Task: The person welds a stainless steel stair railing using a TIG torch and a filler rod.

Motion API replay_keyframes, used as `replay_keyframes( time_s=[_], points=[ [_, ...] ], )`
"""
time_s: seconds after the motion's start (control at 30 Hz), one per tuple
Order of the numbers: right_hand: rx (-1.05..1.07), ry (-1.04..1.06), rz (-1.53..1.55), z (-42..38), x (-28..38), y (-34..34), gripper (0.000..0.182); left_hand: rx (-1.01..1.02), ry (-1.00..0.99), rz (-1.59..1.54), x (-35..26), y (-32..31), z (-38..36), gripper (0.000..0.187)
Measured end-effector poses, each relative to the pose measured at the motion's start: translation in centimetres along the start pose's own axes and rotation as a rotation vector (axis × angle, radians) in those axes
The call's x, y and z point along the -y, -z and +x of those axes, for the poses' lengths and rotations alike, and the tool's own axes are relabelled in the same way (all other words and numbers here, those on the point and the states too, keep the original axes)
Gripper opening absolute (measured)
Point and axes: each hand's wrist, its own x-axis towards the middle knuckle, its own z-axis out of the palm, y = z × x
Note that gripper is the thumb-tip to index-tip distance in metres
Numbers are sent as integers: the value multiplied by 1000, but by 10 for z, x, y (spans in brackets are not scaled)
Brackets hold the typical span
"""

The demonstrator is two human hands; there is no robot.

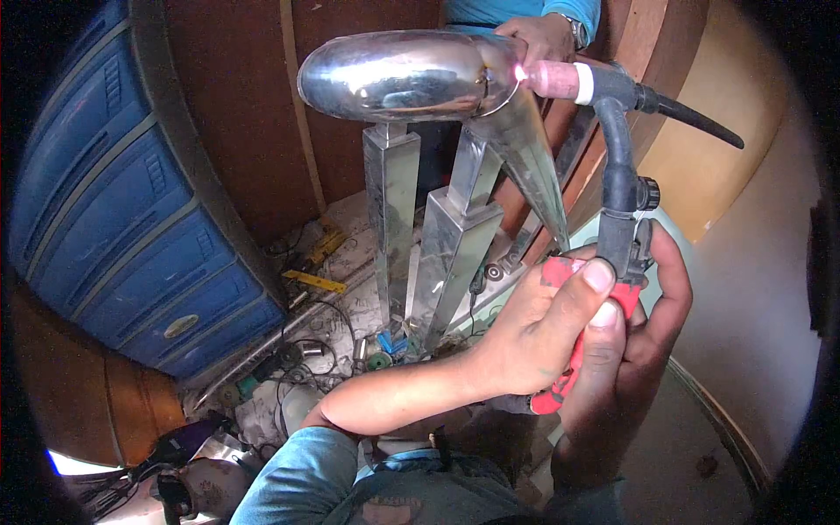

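Both my hands are closed around the handle of a TIG welding torch (618, 162), its grip wrapped in red tape. My left hand (525, 331) comes in from the left, with its thumb across the front of the grip. On the right side, my right hand (643, 337) wraps the handle, its thumb just below the left one. The torch's pink nozzle (556, 79) points left at a polished metal tube (394, 77) with a rounded end. A bright spot glows between nozzle and tube, at a seam. Square metal posts (391, 219) stand under the tube.
Another person's hand (544, 37), with a watch at the wrist, is behind the tube near the nozzle. Blue drawers (114, 175) stand at left. On the floor lie a yellow level (315, 281), cables and several tools. A pale wall (761, 262) curves at right.
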Motion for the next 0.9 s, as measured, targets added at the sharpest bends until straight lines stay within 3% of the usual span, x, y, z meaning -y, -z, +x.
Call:
replay_keyframes(
  time_s=[0.9],
  points=[
    [10, -18, 54, 2, 4, 0, 59, 61, -62, 35, 1, 6, 4, 44]
  ],
)
